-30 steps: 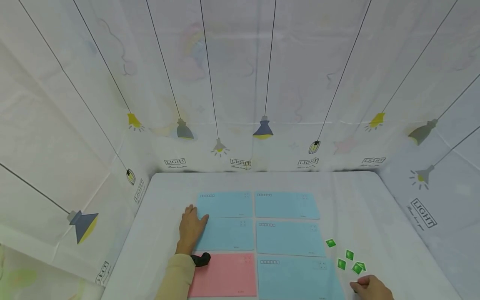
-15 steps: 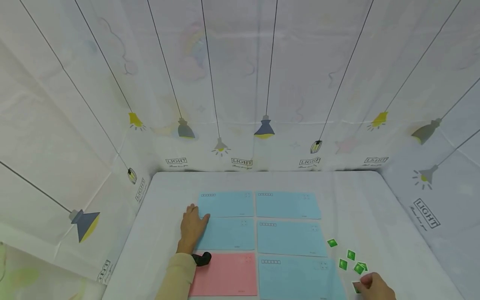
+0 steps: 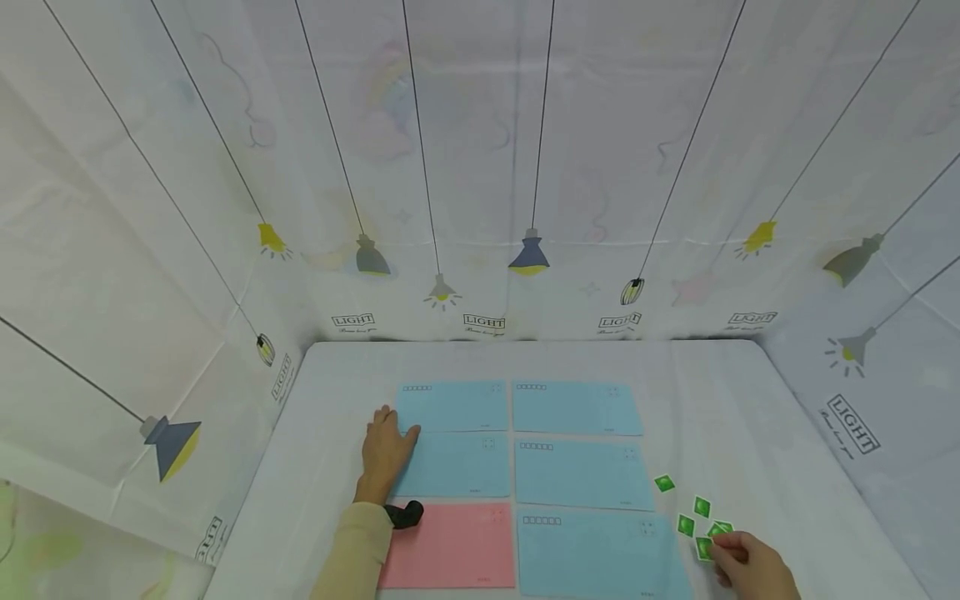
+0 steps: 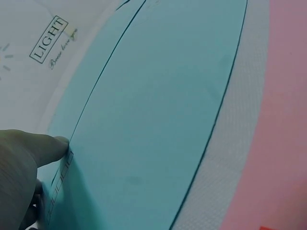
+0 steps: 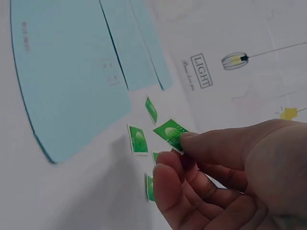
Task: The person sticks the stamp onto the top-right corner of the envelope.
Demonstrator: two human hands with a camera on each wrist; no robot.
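Green, white-edged stamp [image 5: 168, 133] now farther forward in right hand [image 3: 753, 567]

The left grip [image 3: 386, 447] covers the left end of the middle left envelope [image 3: 465, 467], and the sleeve [image 3: 351, 552] and a dark thing [image 3: 406, 515] cover part of the pink envelope [image 3: 457, 546]. The sleeve, the right grip [image 3: 753, 567] and the tabletop [image 3: 810, 475] run off the head view's near edge. The print [image 3: 484, 580] is too small to read there. In the right wrist view, the thumb [image 5: 211, 143] hides one corner of the pinched stamp [image 5: 167, 132]; a second stamp [image 5: 155, 158] and a third stamp [image 5: 150, 188] are partly hidden behind the fingers [image 5: 168, 187]. The left wrist view crops the left grip at its left edge, and a red patch [image 4: 268, 228] is too cut off to tell.
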